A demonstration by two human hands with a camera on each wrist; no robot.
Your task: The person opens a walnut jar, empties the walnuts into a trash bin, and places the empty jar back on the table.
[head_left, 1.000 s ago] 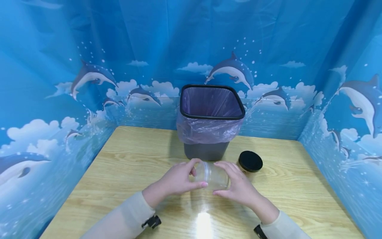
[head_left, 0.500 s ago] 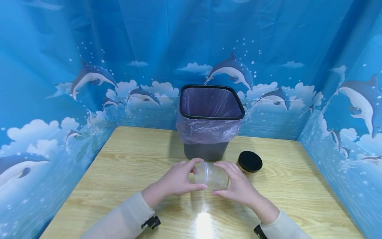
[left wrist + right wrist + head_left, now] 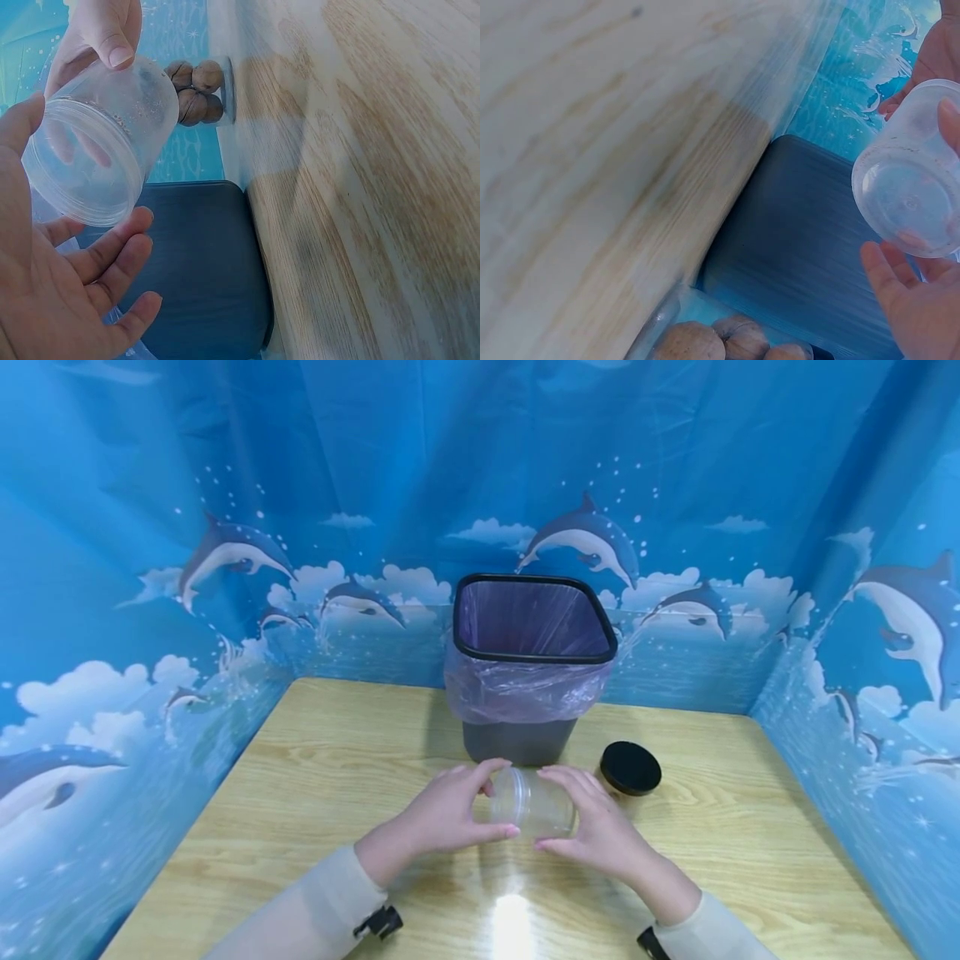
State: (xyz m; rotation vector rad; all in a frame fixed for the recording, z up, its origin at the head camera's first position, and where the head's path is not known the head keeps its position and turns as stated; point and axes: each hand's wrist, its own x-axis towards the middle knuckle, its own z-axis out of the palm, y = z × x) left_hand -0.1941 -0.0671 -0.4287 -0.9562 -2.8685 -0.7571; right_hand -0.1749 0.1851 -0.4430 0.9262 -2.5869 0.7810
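Observation:
A clear plastic jar (image 3: 546, 807) lies on its side in the air above the table, held between both hands. My left hand (image 3: 450, 807) grips it at the open, threaded mouth, thumb on one side and fingers on the other. Around the base end my right hand (image 3: 609, 828) holds it in the same way. In the left wrist view the jar's mouth (image 3: 82, 165) faces the left palm, and small brown specks cling to the inner wall. No lid is on this jar. The right wrist view shows its round bottom (image 3: 907, 196).
Just behind the hands stands a dark grey bin (image 3: 517, 742) with a black rim and a purple liner (image 3: 525, 689). Right of it is another clear jar with a black lid (image 3: 631, 767), holding several walnuts (image 3: 193, 106). A dolphin-print curtain (image 3: 360, 527) encloses the wooden table (image 3: 322, 760).

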